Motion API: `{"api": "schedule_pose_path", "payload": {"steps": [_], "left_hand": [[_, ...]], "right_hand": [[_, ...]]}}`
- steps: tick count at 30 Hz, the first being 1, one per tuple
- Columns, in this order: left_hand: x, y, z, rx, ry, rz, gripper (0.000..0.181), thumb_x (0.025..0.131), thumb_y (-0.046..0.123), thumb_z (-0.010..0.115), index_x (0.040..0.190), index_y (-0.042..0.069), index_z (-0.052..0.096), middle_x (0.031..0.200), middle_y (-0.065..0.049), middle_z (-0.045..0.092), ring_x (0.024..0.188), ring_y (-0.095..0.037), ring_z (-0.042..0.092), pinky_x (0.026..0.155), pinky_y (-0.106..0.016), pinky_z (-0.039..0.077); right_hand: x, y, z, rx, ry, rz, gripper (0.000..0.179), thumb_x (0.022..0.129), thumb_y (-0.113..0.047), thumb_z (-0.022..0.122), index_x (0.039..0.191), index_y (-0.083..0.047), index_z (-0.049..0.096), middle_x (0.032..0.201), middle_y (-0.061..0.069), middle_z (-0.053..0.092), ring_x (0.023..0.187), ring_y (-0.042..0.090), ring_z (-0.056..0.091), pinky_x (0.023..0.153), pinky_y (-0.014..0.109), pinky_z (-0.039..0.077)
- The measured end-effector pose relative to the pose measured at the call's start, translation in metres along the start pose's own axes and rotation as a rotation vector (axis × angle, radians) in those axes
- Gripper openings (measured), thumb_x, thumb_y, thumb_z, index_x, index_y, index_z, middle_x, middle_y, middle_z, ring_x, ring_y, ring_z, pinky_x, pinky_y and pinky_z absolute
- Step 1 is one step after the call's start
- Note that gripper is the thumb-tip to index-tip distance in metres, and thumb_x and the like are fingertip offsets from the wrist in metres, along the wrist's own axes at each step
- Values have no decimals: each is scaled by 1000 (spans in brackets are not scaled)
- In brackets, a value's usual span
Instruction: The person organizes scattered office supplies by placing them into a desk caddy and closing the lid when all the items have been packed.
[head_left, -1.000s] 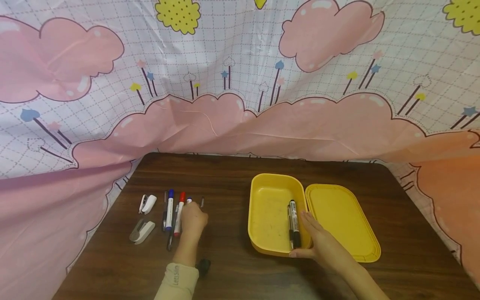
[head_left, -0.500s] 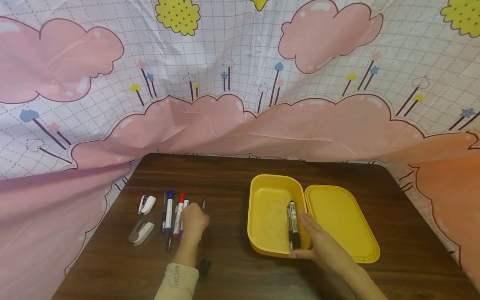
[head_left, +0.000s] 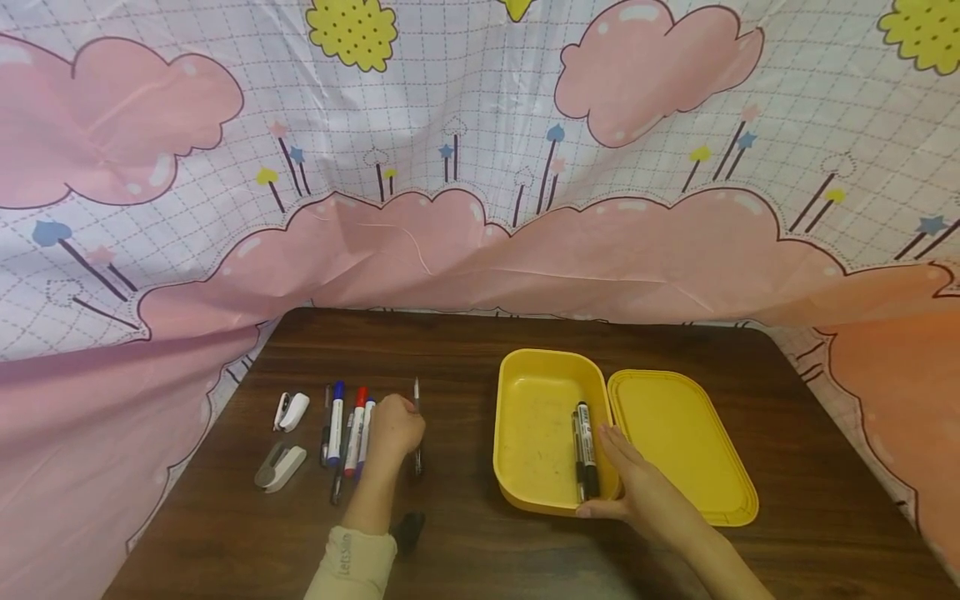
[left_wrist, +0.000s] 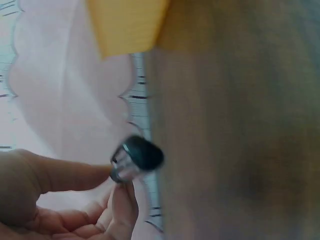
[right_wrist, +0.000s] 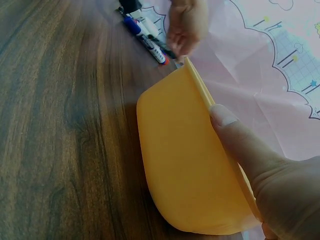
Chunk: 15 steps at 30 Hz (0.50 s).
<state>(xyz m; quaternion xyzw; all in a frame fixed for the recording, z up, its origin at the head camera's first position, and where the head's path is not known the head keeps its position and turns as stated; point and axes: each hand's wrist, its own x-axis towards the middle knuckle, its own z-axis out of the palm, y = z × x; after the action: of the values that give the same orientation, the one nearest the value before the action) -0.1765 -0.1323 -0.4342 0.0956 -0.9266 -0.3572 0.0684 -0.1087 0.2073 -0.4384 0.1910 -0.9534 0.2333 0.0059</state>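
Note:
My left hand pinches a slim clear pen with a dark end, between thumb and fingers. In the left wrist view the pen points its black end at the camera, raised off the table. My right hand holds the near right corner of an open yellow box, thumb at the near rim and fingers along the right rim. Inside the box lie a black-and-white marker and a thin pen. Left of my left hand lie a blue marker, a red marker and a purple-ended marker.
A yellow lid lies flat, right of the box. Two small white staplers sit at the left. More dark pens lie among the markers. A black object shows beside my left wrist. A patterned curtain hangs behind the table.
My left hand has shifted slightly right, away from the markers, bringing the slim pen with it; more of the purple-ended marker shows. My right hand stays at the box.

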Motion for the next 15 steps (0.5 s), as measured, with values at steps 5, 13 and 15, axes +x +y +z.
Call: {"api": "schedule_pose_path", "payload": {"steps": [5,13,15], "left_hand": [[-2,26,-17,-74,-41,-1,15,82,9,61,91,0,69,93,-17,72,88,-34,66,74,-42,53],[-5,67,-42,-199,-104,-2,15,88,17,65,100,7,67,94,-8,73,87,-22,66,72,-34,52],[-6,76,-46,-223,-107,15,15,89,17,64,101,8,66,94,-7,73,87,-21,67,73,-34,53]], "right_hand": [[0,1,0,3,-5,5,114,65,-65,72,148,2,33,155,24,30,142,41,31,108,52,34],[1,0,-1,7,-8,10,114,65,-65,73,148,2,33,155,23,30,142,41,31,109,53,33],[0,0,-1,7,-4,3,113,65,-64,73,147,3,33,155,23,30,142,41,31,109,53,33]]}}
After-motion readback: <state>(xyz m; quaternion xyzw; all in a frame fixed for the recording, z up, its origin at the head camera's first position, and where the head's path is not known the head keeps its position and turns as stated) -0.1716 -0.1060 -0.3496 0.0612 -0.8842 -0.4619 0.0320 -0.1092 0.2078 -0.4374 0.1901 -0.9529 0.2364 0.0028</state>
